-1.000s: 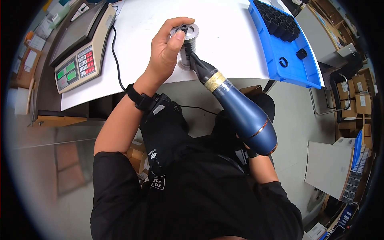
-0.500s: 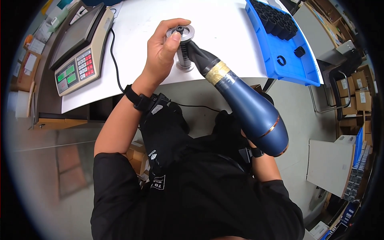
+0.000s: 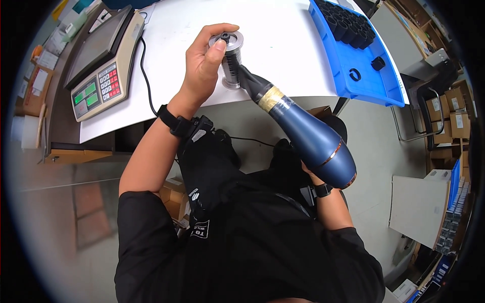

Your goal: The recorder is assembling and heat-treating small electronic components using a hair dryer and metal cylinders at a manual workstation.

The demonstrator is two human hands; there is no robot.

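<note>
My left hand (image 3: 203, 63) grips the top of an upright cylindrical fixture (image 3: 231, 76) at the near edge of the white table. The fixture has a metal disc and a dark bolt on top, a dark ribbed column and a round base. The thumb presses beside the bolt; the other fingers curl around the disc's far side. A blue hair dryer (image 3: 308, 131) slants in the air, its black flat nozzle close against the column's right side. Yellowish tape wraps its neck. My right hand (image 3: 306, 169) holds the dryer from below; its fingers are mostly hidden behind the body.
On the left stands a weighing scale (image 3: 101, 81) with a lit green display and a dark cable. A blue tray (image 3: 348, 86) at the right holds several black tubes, with a black ring and one short black piece apart. The white table's (image 3: 283, 50) near edge runs under the dryer.
The hair dryer's nozzle has moved down along the column, away from the top disc. Its body has shifted slightly left and toward the table. My left hand stays on the fixture.
</note>
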